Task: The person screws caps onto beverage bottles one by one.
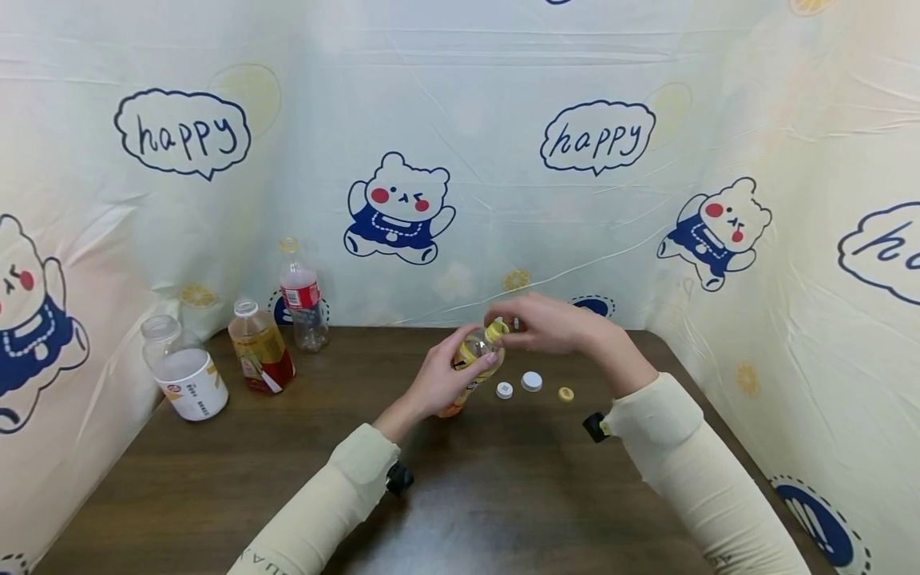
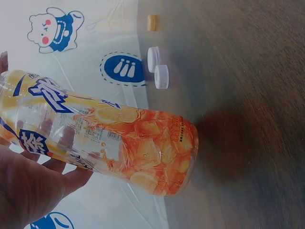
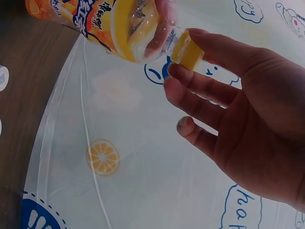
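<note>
A clear plastic bottle [image 2: 138, 143] with an orange and yellow label is held tilted over the table. My left hand [image 1: 447, 374] grips it round its upper body, the thumb and fingers on either side. At the bottle's mouth, my right hand [image 1: 549, 323] pinches the yellow cap [image 3: 187, 50] between thumb and index finger. In the right wrist view the cap sits on the neck, and the other fingers of that hand are loosely bent away from it. The bottle's base hangs close over the dark wooden table [image 1: 460, 495].
Two white caps [image 1: 532, 381] and a small yellow cap [image 1: 566, 394] lie on the table right of the bottle. At the left stand a wide white-labelled jar [image 1: 194, 387], an uncapped bottle with a red-brown label [image 1: 262, 351] and a red-labelled bottle [image 1: 302, 299]. Printed curtains [image 1: 503, 216] surround the table.
</note>
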The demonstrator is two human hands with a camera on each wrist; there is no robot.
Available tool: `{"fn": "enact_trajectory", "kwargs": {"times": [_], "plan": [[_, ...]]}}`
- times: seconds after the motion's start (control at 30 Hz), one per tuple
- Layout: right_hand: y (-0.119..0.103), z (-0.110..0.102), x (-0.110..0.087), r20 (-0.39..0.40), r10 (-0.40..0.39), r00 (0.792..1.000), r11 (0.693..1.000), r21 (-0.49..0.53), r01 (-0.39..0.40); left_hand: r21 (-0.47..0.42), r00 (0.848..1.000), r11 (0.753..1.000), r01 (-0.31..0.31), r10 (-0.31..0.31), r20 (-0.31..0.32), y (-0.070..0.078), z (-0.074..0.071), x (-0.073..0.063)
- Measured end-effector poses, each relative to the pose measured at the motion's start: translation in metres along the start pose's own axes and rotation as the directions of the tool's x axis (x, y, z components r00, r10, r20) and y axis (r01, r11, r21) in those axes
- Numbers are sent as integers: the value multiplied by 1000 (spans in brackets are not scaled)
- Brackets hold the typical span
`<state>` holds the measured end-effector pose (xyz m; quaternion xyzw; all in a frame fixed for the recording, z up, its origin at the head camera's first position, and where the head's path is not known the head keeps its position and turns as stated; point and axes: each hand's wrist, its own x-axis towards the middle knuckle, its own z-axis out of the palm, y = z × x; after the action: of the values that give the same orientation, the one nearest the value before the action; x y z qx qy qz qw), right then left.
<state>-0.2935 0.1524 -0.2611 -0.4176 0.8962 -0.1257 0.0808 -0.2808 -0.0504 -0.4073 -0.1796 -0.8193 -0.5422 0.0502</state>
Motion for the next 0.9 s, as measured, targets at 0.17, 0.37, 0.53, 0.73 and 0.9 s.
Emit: {"fn": "enact_trajectory", "kwargs": {"times": [0.17, 0.37, 0.53, 0.73, 0.9], "plan": [[-1, 4, 2, -43, 52, 998, 998, -46, -54, -4, 1000, 1000, -5, 5, 1, -1, 1, 0], [-3, 10, 6, -118, 112, 987, 990, -71, -121, -5, 999, 1000, -31, 31, 17, -1, 4, 1], [-3, 11, 7, -161, 143, 977, 983, -96, -159, -16, 999, 999, -40, 40, 33, 0, 5, 1], [-2, 10, 4, -185, 127, 974, 984, -96, -147, 5, 1000, 1000, -28, 28, 12, 1, 4, 1], [2, 9, -2, -191, 120, 974, 988, -76, -136, -8, 1000, 1000, -5, 5, -7, 1, -5, -2]]}}
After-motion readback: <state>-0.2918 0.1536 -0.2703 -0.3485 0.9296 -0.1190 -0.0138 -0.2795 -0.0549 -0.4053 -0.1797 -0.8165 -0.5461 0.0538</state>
